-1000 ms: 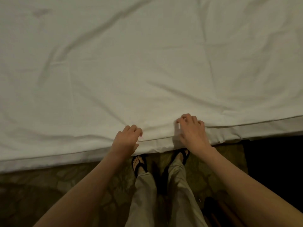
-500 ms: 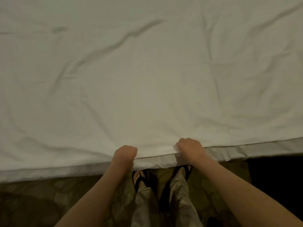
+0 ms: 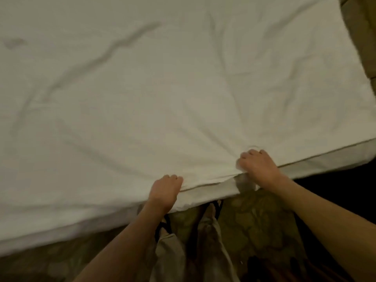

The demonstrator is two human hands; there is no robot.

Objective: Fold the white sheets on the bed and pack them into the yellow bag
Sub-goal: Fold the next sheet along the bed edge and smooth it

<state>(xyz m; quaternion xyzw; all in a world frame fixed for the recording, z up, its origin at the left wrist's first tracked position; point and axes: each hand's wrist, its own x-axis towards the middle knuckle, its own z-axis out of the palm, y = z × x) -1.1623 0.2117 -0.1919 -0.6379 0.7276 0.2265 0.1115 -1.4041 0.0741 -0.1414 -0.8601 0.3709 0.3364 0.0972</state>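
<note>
A white sheet (image 3: 162,88) lies spread over the bed, creased in long diagonal folds. At its near hem my left hand (image 3: 164,190) grips the cloth with curled fingers. My right hand (image 3: 258,165) grips the same hem a little to the right and farther up, bunching the fabric so that wrinkles fan out from it. Under the held edge a second white layer (image 3: 213,192) shows along the bed's side. The yellow bag is not in view.
A patterned olive floor (image 3: 254,216) runs below the bed edge, where my feet in black sandals (image 3: 162,226) and light trousers stand. Darkness fills the lower right. An olive-brown surface (image 3: 362,27) shows past the sheet's top right corner.
Both hands went from lying on the hem to gripping it. The right hand has pulled its part of the edge up and bunched it. The view has tilted and shifted left.
</note>
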